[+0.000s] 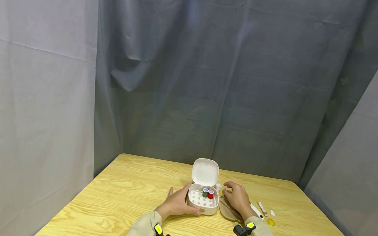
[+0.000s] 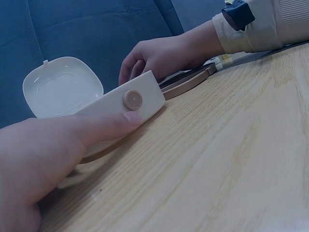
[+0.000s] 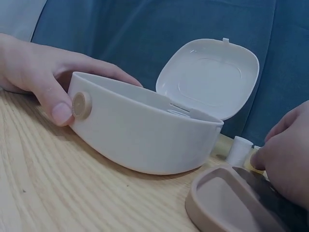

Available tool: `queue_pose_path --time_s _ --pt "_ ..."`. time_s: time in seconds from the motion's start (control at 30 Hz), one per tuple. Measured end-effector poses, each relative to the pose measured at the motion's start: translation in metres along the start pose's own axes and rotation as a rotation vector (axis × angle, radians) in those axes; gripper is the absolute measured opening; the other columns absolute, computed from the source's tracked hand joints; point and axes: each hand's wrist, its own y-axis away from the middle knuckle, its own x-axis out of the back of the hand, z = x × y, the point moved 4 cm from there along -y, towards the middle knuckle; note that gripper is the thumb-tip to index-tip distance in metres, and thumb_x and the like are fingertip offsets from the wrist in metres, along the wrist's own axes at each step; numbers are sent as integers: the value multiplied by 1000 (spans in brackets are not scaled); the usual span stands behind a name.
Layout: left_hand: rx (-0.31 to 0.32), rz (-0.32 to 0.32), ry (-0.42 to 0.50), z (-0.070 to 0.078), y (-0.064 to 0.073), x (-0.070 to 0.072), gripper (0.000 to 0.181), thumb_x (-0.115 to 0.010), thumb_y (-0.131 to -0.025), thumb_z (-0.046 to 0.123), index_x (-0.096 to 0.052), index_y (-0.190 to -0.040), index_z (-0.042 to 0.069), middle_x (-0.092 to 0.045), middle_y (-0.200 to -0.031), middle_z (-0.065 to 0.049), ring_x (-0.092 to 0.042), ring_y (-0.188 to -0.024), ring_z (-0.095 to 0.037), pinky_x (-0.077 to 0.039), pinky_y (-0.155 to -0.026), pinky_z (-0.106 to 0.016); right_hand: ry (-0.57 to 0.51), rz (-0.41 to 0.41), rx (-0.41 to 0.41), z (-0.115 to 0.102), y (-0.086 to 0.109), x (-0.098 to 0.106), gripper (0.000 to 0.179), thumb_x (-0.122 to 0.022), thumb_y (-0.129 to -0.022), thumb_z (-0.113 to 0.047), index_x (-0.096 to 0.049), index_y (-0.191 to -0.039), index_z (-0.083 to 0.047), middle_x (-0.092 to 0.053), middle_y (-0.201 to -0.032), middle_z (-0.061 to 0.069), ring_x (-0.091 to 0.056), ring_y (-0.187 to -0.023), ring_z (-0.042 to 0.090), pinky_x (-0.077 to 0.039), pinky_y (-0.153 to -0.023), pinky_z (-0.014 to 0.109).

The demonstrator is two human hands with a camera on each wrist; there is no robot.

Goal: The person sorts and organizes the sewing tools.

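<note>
1. the left hand is curled round the near-left side of a white, rounded plastic box, thumb on the front by a tan round button, fingers along the side.
2. the box rests on a pale wood-grained table, just right of that hand, its white rounded lid tilted up behind.
3. inside, right of the left hand, a dark green thread spool and a red thread spool stand side by side among small pegs.
4. the right hand has bent fingers, their tips at a pale yellow spool; whether they pinch it i cannot tell.
5. left of those fingertips, just beside the box, stands a white spool.
6. below the right hand lies a brown, curved tray.
7. right of this hand lie a white slender tool and, nearer the person, a yellow round piece.
</note>
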Motion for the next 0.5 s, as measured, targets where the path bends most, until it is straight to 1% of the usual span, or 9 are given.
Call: queue_pose_path --time_s 0.1,0.33,0.43,0.5 --pt "4 2 0 1 1 0 115 -89 -68 65 -39 -158 13 -56 -150 -5 -49 -139 -27 -3 -114 -76 8 -1 -4 0 0 -1 25 -82 -86 -12 -76 -110 -10 -74 -102 12 -69 -97 38 -55 -80 58" --pt "2 3 -2 -1 1 -1 116 -89 -68 64 -37 -158 11 -55 -151 -8 -49 -139 -29 -3 -113 -76 67 -5 -10 -1 1 0 16 -81 -88 -11 -76 -102 -12 -75 -103 6 -70 -98 37 -54 -77 59" --pt "-10 5 -2 -1 0 -1 116 -90 -69 63 -37 -158 10 -55 -150 -10 -49 -139 -31 -3 -112 -78 77 2 -15 -1 1 1 14 -81 -88 -12 -76 -101 -12 -76 -102 5 -70 -97 36 -54 -76 59" --pt "-7 3 -2 -2 0 -1 117 -90 -69 64 -37 -158 10 -55 -150 -9 -49 -139 -30 -3 -112 -78 80 4 -18 0 1 2 13 -81 -88 -13 -75 -100 -13 -75 -101 4 -70 -97 35 -54 -76 59"
